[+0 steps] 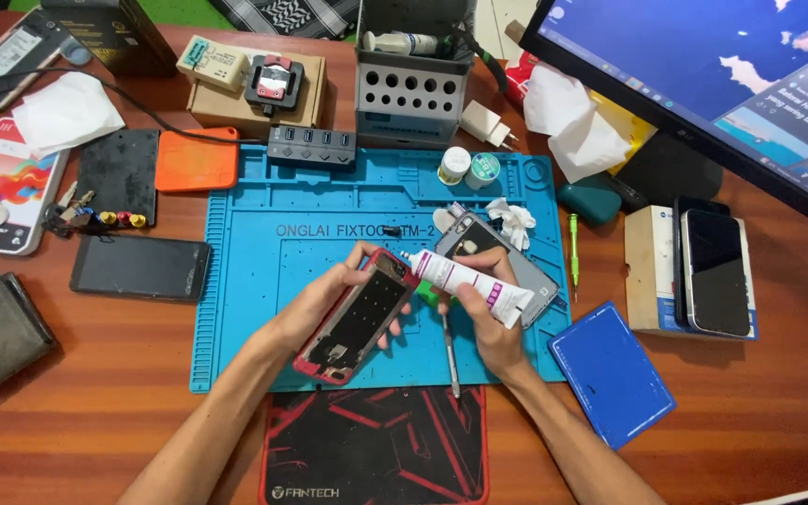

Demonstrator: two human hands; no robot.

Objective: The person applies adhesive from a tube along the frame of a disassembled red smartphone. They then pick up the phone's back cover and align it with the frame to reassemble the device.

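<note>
While both hands work above the blue repair mat, the holdings read as follows.

Left hand [329,295]: grip wrapped around a red-framed phone body, fingers curled over its upper edge, thumb along the near side.
Red-framed phone body [359,318]: held tilted over the middle of the mat, dark open inside facing up, top end towards the tube's nozzle.
Right hand [483,323]: grip closed on a white adhesive tube, fingers folded round its rear half.
White adhesive tube [469,279]: purple-printed, lying nearly level, nozzle touching or just at the phone body's upper corner; contact cannot be told exactly.
Blue repair mat [245,281]: lies on the wooden tabletop [95,411], beneath both hands.
Grey back cover [502,257]: on the mat just behind the tube, partly hidden by it.
Metal pry tool [448,360]: on the mat between the wrists, pointing to the near edge.
Crumpled white wipe [513,220]: on the mat beside the grey cover.
Green screwdriver [573,248]: at the mat's right margin.
Blue flat pad [612,372]: on the tabletop right of the right wrist.
Black phone [140,267]: face up, left of the mat.
Monitor [703,84]: upper right, screen lit.
Black-and-red mouse pad [376,447]: at the near edge, touching the mat.
</note>
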